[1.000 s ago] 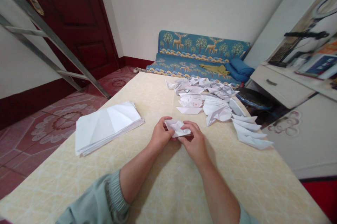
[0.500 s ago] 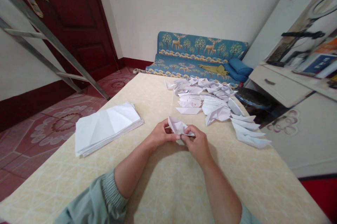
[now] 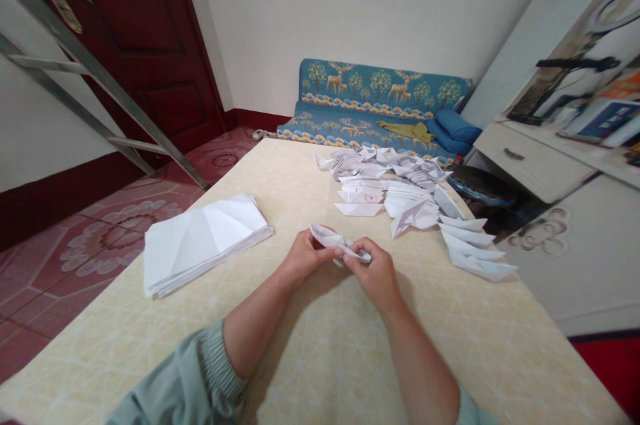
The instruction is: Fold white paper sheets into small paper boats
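Note:
Both hands meet over the middle of the cream table [image 3: 310,345] and pinch a small folded piece of white paper [image 3: 327,238]. My left hand [image 3: 303,257] grips its left part with fingers closed. My right hand [image 3: 375,270] is closed on its right end. The paper is flattened into a narrow, pointed shape between them, just above the tabletop. A stack of white sheets [image 3: 200,238] lies to the left of my hands. A heap of folded paper pieces [image 3: 400,192] lies beyond my right hand, with several pointed ones [image 3: 475,255] along the right edge.
A blue patterned cushion seat [image 3: 380,105] stands past the table's far end. A dark red door [image 3: 125,45] and a metal ladder [image 3: 100,78] are at the left. A white cabinet with a drawer [image 3: 535,162] and a dark round stool [image 3: 483,186] are at the right.
The paper between my hands has gone from an open, crumpled shape to a flatter, narrower one. Both hands have shifted slightly lower and closer together.

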`<state>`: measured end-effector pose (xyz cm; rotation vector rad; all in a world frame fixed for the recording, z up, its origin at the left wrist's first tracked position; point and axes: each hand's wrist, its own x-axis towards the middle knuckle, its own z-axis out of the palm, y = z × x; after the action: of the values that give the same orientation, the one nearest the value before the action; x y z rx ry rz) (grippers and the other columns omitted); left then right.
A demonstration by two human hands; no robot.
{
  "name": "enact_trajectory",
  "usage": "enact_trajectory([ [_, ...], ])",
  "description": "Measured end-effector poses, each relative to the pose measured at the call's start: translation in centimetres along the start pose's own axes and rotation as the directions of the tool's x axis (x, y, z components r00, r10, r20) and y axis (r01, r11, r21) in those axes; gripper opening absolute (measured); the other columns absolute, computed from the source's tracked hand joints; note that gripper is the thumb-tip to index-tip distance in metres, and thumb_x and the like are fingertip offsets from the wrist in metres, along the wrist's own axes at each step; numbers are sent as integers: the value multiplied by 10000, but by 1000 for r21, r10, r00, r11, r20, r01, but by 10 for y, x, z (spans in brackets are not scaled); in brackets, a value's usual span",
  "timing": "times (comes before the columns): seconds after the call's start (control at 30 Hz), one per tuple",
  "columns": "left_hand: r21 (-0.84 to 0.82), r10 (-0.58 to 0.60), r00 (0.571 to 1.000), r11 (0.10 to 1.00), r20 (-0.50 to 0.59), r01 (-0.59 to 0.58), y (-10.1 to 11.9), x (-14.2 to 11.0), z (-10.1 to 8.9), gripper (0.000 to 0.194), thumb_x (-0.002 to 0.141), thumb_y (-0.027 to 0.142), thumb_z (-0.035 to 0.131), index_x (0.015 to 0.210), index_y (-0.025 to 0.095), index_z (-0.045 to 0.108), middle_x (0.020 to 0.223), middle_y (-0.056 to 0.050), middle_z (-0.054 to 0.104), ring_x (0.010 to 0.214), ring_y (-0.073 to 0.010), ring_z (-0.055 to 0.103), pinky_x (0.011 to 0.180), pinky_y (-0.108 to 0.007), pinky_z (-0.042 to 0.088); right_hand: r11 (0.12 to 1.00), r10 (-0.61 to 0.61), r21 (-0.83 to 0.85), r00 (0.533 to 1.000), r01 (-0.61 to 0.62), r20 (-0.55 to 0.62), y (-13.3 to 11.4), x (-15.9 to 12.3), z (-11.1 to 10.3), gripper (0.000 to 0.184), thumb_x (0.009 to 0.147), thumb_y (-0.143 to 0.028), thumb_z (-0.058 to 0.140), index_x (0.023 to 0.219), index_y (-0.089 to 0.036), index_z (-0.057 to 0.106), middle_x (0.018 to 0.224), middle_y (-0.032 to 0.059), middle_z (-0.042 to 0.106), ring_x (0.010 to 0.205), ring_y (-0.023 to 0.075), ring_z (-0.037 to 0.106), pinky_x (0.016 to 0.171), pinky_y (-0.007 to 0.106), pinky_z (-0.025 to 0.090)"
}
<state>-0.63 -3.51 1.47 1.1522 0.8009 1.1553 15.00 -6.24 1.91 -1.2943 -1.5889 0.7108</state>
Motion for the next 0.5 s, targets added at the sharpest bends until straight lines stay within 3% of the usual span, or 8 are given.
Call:
enact_trajectory([
  [0.1,12,6,999,1000,-54,-5,-3,1,1,370,559,280,789,825,112,596,691,-12,647,607,-112,570,579,-207,442,990,67,127,996,-59,-65,-1,1,5,239,683,-319,663,837,-203,520,691,-13,598,600,143,546,545,222,401],
  [0.17,18,-4,998,1000,-69,5,-3,1,1,356,556,286,790,804,107,608,694,-19,657,596,-112,569,560,-204,437,971,109,218,994,-99,-31,-1,2,6,298,676,-317,671,909,-200,527,765,16,642,660,165,593,586,242,438],
  [0.27,34,-27,998,999,-49,29,-1,1,1,339,547,304,791,764,103,626,693,-30,672,580,-118,574,530,-205,429,954,142,261,989,-148,42,-2,4,3,208,693,-318,647,839,-185,580,719,12,645,635,168,597,580,252,446],
  [0.4,61,-21,1000,998,-19,22,1,2,0,319,547,317,788,721,98,633,649,-28,661,543,-112,557,493,-196,406,958,159,237,986,-164,37,-1,5,-1,158,681,-308,644,751,-169,618,637,-7,619,578,152,564,553,247,427],
  [0.5,103,9,998,995,-56,-4,1,2,-1,306,557,328,780,682,99,619,589,-5,627,505,-92,523,474,-188,389,969,133,200,989,-142,56,1,4,0,166,688,-312,639,762,-165,623,657,-1,628,598,151,563,561,243,421],
])
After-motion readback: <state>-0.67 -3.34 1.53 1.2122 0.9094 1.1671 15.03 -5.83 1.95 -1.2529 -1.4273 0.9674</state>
